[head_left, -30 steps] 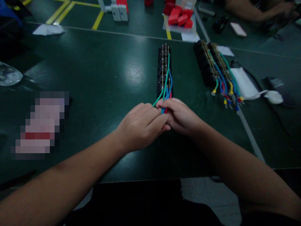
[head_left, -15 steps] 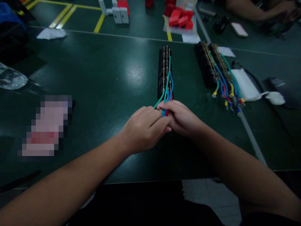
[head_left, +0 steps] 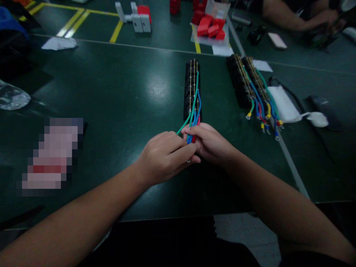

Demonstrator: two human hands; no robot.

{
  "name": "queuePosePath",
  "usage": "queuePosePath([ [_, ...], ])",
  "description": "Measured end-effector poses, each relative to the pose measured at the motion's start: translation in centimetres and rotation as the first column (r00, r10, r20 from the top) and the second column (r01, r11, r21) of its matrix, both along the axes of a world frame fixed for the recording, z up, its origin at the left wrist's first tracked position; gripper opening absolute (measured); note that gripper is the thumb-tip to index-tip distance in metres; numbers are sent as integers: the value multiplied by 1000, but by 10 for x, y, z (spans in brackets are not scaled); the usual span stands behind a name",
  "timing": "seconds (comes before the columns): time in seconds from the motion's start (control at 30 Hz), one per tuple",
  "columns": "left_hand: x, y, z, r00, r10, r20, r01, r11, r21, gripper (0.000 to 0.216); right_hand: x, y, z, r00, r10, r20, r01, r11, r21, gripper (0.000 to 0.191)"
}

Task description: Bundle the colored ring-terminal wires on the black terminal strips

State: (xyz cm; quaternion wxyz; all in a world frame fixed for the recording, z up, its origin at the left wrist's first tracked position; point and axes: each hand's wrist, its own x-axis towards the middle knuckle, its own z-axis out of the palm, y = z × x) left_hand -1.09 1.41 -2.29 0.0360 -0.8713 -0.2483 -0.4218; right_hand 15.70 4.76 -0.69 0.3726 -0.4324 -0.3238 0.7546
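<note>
Both forearms reach in from the near edge of the dark green table (head_left: 111, 111). The left hand (head_left: 164, 157) and right hand (head_left: 211, 142) meet at mid-table and touch. The fingers of both are curled shut around one bunch of wires (head_left: 194, 118), green, blue and red. What the fingertips do inside the bunch is hidden. The wires run from the hands up onto a long black strip (head_left: 187, 89), which lies flat just beyond and points away from the person. To its right, apart, lie two more strips (head_left: 241, 83) with coloured leads (head_left: 263, 111) trailing off their near ends, and a white cloth (head_left: 283, 104) lies just beside them. At the far side are red blocks (head_left: 210, 26), with a co-worker's arm (head_left: 286, 18) at top right.
</note>
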Motion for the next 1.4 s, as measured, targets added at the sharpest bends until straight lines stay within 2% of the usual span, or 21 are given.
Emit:
queuePosePath([
  [0.3, -2, 0, 4, 997, -56, -45, 56, 998, -1, 41, 2, 1, -2, 999, 14, -44, -14, 1000, -1, 11],
  [0.5, -2, -5, 2, 1000, -29, 2, 29, 998, 60, 22, 3, 0, -4, 998, 0, -63, -2, 1000, -31, 9],
  [0.7, 0, -11, 1, 999, -49, 19, 46, 989, 141, 16, 3, -1, -7, 998, -17, -53, 13, 998, -65, 13],
  [1.13, 0, -9, -1, 998, -53, 43, 52, 998, 33, 11, 2, -4, -7, 998, -24, -50, 20, 997, -75, 11],
  [1.3, -1, -5, -1, 998, 61, 30, -60, 998, -33, 31, 1, -4, -7, 997, -34, -67, 29, 996, -80, 16],
  [1.4, -2, -2, -1, 998, 55, 7, -54, 998, -33, 39, 1, -6, -7, 993, -37, -113, 27, 996, -88, 20],
])
